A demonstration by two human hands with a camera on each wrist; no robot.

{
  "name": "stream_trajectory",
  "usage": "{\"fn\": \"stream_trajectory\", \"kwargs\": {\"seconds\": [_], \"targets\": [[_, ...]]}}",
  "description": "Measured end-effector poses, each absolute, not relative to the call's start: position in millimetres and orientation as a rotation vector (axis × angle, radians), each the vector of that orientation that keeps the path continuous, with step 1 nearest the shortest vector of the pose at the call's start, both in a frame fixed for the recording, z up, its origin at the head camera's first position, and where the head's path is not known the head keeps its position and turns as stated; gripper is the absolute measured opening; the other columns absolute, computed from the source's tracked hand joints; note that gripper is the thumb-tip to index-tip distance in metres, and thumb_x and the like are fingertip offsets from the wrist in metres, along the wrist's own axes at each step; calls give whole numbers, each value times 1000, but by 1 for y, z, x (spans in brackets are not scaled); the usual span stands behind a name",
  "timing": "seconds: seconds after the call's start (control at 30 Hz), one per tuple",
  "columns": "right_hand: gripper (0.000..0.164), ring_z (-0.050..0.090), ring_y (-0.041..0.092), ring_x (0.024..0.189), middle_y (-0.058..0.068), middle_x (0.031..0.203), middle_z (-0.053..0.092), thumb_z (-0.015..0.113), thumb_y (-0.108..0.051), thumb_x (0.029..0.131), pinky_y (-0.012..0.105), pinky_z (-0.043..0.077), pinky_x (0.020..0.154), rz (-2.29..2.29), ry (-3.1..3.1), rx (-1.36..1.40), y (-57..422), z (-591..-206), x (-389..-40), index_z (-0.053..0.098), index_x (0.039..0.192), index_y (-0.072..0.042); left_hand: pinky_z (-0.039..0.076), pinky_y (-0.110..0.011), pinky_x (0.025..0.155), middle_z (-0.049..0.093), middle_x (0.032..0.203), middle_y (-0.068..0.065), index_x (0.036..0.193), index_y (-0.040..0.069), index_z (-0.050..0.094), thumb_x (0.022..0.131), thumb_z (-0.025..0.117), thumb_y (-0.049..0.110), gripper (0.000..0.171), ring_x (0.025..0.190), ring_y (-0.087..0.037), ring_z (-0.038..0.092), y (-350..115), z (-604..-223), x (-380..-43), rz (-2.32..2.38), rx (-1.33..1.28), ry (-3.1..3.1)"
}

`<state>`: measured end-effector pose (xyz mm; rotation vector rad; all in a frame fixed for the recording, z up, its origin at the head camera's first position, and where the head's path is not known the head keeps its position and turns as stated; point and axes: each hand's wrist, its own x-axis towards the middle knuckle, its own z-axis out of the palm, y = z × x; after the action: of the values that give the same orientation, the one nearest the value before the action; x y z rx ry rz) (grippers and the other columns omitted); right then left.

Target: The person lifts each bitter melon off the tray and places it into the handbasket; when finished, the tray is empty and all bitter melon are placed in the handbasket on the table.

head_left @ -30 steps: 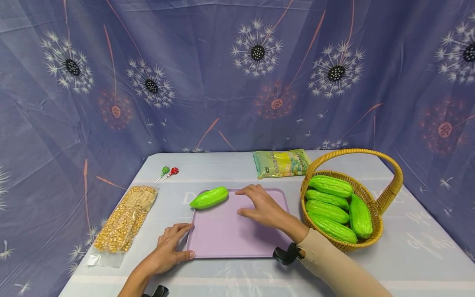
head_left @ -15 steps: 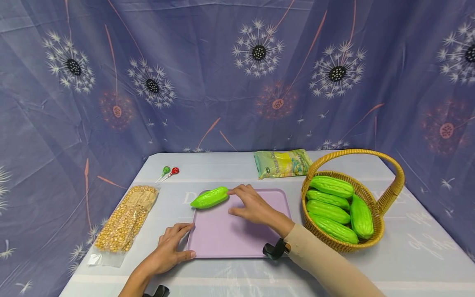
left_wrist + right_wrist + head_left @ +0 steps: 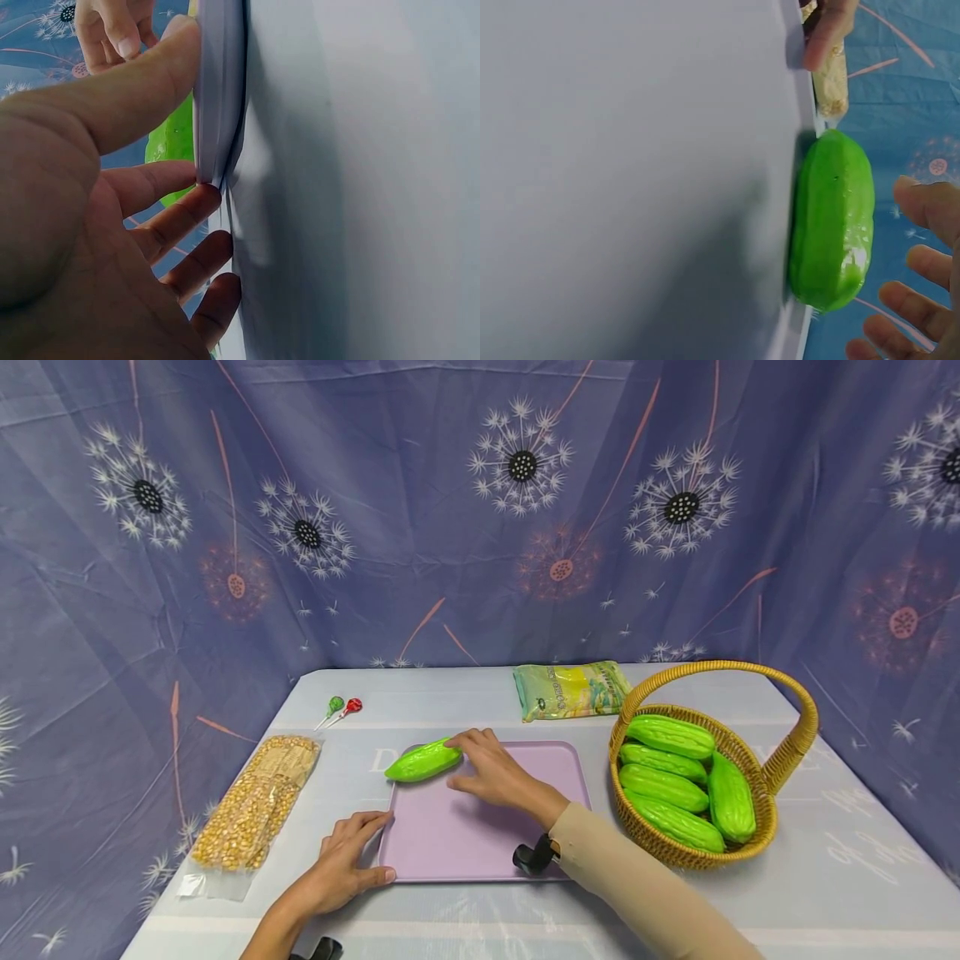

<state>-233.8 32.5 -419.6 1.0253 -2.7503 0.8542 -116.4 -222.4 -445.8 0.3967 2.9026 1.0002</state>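
A glossy green bitter melon (image 3: 424, 762) lies slantwise across the far left corner of a lilac tray (image 3: 480, 843). My right hand (image 3: 495, 768) hovers over the tray at the melon's right end, thumb and fingers spread. In the right wrist view a gap shows between the right hand (image 3: 922, 277) and the melon (image 3: 832, 221). My left hand (image 3: 341, 860) rests at the tray's left side, thumb and fingertips touching its edge. From the left wrist, the left hand (image 3: 142, 195) shows loosely bent fingers along the tray rim (image 3: 219, 90).
A wicker basket (image 3: 767, 827) with a tall handle holds several more green bitter melons (image 3: 663, 787) on the right. Behind the tray lies a green-yellow packet (image 3: 573, 691). At left are a bag of corn kernels (image 3: 255, 802) and two lollipops (image 3: 347, 707), on a pale tablecloth (image 3: 847, 893).
My right hand has moved left across the tray, from its middle to the melon's right end. The left hand, the tray and the melon stay in place.
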Motion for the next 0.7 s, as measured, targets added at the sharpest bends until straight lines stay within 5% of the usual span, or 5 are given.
{"fn": "stream_trajectory", "kwargs": {"seconds": [0.7], "targets": [[66, 41, 26, 127, 5, 144, 43, 70, -35, 84, 43, 33, 107, 686, -2853, 1041, 10, -429, -258, 43, 141, -16, 24, -34, 83, 48, 132, -5, 135, 9, 51, 74, 76, 38, 73, 117, -23, 38, -223, -444, -116, 1006, 423, 2895]]}}
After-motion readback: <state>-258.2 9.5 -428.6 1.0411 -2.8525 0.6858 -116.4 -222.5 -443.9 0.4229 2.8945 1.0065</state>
